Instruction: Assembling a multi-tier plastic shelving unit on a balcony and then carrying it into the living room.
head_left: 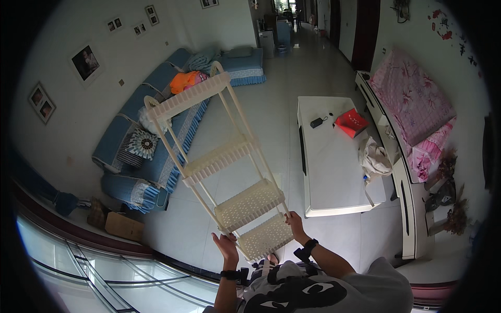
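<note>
A cream plastic shelf rack (219,156) with several perforated tiers and slim posts slants across the middle of the head view. Its top, with two rounded handles, leans away toward the sofa, and its lowest tier is close to my body. My right hand (295,227) wraps round the post at the right side of the lower tiers. At the opposite post my left hand (226,245) grips with the thumb sticking out; its other fingers are partly hidden. Whether the rack's foot touches the floor, I cannot tell. The tiers carry nothing.
A blue sofa (177,143) with cushions runs along the left wall. To the right, a white coffee table (331,177) bears a red bag (351,123), a small black case (317,122) and a cream cloth bag (374,158). A cardboard box (124,226) lies near the sofa's near end.
</note>
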{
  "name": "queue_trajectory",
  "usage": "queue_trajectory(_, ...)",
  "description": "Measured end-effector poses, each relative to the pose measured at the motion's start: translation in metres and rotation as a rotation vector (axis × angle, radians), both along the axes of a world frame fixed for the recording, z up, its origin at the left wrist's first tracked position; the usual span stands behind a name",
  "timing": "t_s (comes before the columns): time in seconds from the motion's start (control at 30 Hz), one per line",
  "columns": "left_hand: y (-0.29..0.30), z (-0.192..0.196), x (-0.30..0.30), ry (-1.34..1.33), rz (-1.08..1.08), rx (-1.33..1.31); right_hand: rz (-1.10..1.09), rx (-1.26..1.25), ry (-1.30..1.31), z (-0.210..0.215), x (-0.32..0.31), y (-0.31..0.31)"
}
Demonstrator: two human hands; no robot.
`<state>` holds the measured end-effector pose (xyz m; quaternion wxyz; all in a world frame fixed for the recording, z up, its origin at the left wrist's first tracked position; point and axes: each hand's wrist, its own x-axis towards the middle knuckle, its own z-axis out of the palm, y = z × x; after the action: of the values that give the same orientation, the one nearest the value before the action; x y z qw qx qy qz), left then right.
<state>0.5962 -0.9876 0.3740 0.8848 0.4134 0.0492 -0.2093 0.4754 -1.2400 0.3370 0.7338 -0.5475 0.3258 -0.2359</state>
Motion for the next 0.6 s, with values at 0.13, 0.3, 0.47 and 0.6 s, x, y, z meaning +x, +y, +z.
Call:
queue_trajectory(0.13,-0.052,0.014,0.110,-0.048,0.069,-0.006,-0.126,0.076,-0.134,-0.002,0.094,-0.034)
queue_trajectory(0.3,-0.080,0.032,0.219,-0.126,-0.015,-0.061,-0.159,0.006,-0.223,0.031,0.191,-0.062)
queue_trajectory(0.47,-0.137,0.075,0.353,-0.064,-0.394,0.020,-0.073,0.303,-0.355,0.025,0.307,-0.150)
queue_trajectory(0.6,-0.175,0.001,0.484,-0.761,-0.676,0.647,0.099,0.423,-0.016,0.054,0.412,-0.235)
